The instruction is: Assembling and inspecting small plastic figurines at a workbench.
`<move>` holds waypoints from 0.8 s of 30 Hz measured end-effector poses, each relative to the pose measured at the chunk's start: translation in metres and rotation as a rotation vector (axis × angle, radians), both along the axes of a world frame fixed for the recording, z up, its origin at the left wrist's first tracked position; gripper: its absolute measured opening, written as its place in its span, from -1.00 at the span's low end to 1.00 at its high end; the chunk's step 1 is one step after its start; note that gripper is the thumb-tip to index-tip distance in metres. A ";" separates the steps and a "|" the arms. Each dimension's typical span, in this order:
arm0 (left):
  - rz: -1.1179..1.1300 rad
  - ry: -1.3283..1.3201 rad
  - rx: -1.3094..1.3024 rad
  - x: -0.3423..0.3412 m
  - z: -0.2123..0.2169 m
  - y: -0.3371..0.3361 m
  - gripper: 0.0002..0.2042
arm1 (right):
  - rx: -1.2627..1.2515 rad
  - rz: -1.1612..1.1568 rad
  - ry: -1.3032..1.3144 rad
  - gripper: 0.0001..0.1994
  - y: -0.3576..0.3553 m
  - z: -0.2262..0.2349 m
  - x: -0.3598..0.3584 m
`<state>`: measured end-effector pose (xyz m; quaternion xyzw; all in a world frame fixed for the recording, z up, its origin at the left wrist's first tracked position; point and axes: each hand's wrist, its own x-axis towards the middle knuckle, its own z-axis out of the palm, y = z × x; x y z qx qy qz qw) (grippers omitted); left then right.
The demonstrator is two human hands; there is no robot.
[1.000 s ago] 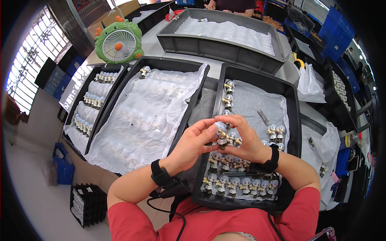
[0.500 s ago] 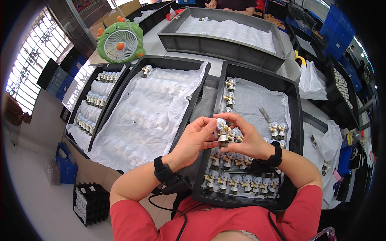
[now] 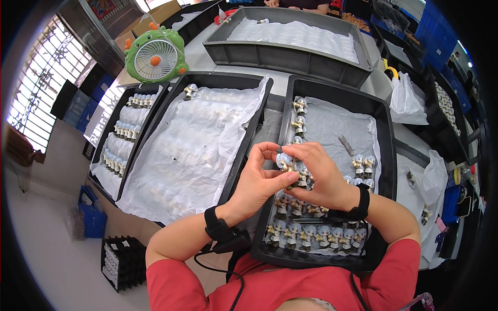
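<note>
Both hands meet over the left part of the right-hand black tray (image 3: 386, 137). Between them is a small figurine (image 3: 283, 161) with pale blue-white hair, partly covered by fingers. My left hand (image 3: 259, 179) grips it, index finger near its head and thumb lower down. My right hand (image 3: 322, 173) closes round it from the other side, fingertips at its top. Below, standing figurines (image 3: 307, 237) of the same kind fill rows at the tray's near end. Others line its left side, and a few stand at its right. A slim dark tool (image 3: 324, 220) lies across the near rows.
Left of my hands, a black tray holds white wrapping sheet (image 3: 189, 140) with one figurine (image 3: 190, 92) on top. Beyond it is a narrower tray of figurines (image 3: 124, 130). A grey bin (image 3: 290, 61), green fan (image 3: 154, 59) and white plastic bag (image 3: 408, 103) stand farther back. Another person's arm shows behind.
The held figurine has tilted from upright, its head leaning left. My left thumb has dropped from near its head to lower down, and my right fingers have moved over its top. The view has shifted slightly.
</note>
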<state>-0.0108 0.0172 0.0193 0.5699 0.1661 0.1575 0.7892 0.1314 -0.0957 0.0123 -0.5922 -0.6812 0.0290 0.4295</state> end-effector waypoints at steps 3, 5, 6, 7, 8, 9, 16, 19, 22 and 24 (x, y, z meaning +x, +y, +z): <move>-0.021 -0.029 0.082 0.000 -0.006 0.002 -0.53 | 0.014 -0.054 -0.063 -0.26 -0.002 0.004 -0.003; -0.025 0.029 0.005 -0.001 -0.007 0.003 -0.56 | 0.027 -0.069 -0.055 -0.25 -0.004 0.007 -0.001; -0.027 0.026 0.010 -0.001 -0.005 0.003 -0.56 | 0.039 -0.076 -0.045 -0.23 -0.004 0.009 0.000; -0.053 0.024 -0.076 0.000 -0.002 0.002 -0.59 | 0.043 -0.078 -0.048 -0.23 -0.005 0.010 0.001; -0.080 0.022 -0.162 0.000 0.000 0.001 -0.62 | 0.066 -0.072 -0.052 -0.21 -0.006 0.011 0.001; -0.078 0.022 -0.157 0.000 -0.001 0.001 -0.62 | 0.088 -0.062 -0.054 -0.20 -0.007 0.012 0.001; -0.244 -0.038 -0.310 -0.002 -0.015 0.008 -0.61 | 0.050 0.032 0.064 -0.16 -0.009 0.007 -0.005; -0.292 -0.105 -0.423 -0.001 -0.011 0.008 -0.59 | 0.039 0.017 0.141 -0.14 -0.006 0.007 -0.004; -0.292 -0.122 -0.452 0.000 -0.011 0.009 -0.57 | 0.027 -0.005 0.070 -0.14 -0.005 0.004 -0.002; -0.291 -0.121 -0.464 -0.001 -0.011 0.009 -0.57 | 0.013 0.001 0.081 -0.15 -0.006 0.004 -0.001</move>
